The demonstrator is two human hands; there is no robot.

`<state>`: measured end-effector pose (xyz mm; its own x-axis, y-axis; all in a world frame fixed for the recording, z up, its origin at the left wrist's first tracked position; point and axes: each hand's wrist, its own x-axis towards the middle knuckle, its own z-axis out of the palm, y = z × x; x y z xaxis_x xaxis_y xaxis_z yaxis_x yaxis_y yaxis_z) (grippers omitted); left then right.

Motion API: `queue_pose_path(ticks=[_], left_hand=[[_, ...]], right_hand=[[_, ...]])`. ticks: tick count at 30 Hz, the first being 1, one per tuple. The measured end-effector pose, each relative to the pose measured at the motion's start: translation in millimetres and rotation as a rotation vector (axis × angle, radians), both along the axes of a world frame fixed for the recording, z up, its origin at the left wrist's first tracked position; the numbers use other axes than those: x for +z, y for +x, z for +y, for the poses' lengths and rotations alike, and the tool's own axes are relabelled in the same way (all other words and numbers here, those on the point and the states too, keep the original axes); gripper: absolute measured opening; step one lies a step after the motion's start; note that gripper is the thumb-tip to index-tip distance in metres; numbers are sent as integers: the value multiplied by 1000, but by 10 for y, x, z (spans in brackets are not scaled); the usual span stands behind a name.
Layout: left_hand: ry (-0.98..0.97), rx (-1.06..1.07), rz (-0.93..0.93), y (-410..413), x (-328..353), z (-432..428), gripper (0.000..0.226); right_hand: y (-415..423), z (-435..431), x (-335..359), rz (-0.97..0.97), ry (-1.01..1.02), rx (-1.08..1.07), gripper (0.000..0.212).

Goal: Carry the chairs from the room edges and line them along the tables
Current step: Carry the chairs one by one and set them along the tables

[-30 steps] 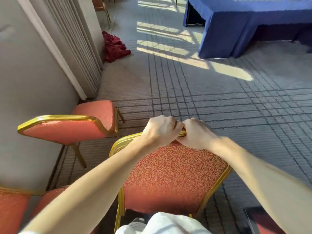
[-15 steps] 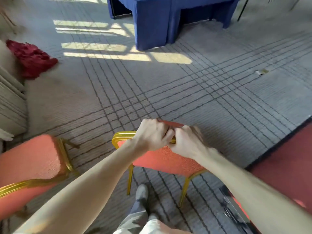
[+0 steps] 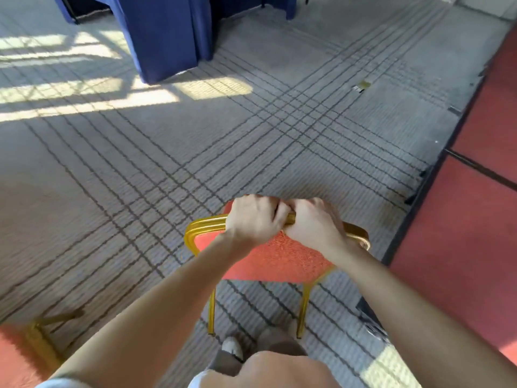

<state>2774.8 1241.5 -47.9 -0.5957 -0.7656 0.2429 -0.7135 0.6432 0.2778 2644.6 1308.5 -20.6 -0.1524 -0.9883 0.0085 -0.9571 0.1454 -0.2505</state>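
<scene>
**Chair in transit, not yet at table**

Chair [image 3: 279, 256] is held at approx. 6 o'clock, close in front of the person. Its gold top rail is gripped by both hands, set side by side and touching: left hand [image 3: 253, 219] and right hand [image 3: 313, 225], fingers curled over the rail. Whether the legs are off the floor can't be told.

Progress is judged early-to-mid for this chair: it is well apart from the blue-draped table [image 3: 167, 37] at 11–12 o'clock. No chairs are seen lined along the table. Another chair [image 3: 14, 357] is partly seen at 8 o'clock, so more carries are judged left.

Floor is grey carpet [image 3: 112, 177] w/ a dark grid pattern, sunlight patches [image 3: 84, 93] at 10 o'clock. A red raised surface w/ dark edging [image 3: 475, 219] runs along 3 o'clock. A small floor plate [image 3: 363, 85] is seen at 1 o'clock.
</scene>
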Motion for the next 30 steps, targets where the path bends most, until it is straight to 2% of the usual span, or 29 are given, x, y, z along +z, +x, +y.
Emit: queue_pose_path(ticks=[4, 9, 15, 20, 26, 30], left_hand=[[59, -36, 34, -248, 144, -452, 59], [161, -76, 39, -574, 257, -1281, 54], [214, -32, -32, -1137, 396, -2373, 34], [345, 71, -37, -1573, 397, -3189, 39], [349, 74, -109, -1961, 224, -3955, 35], [277, 20, -211, -2218, 69, -4511, 37]], right_hand=[[-279, -441, -12, 30, -77, -76, 30], [-629, -1221, 62, 25, -150, -63, 25], [-1227, -2386, 74, -22, -92, 13, 30], [-1673, -3241, 38, -88, -71, 42, 45], [-2047, -3956, -9, -199, 1, 41, 45], [-2310, -4507, -117, -190, 40, 29, 43]])
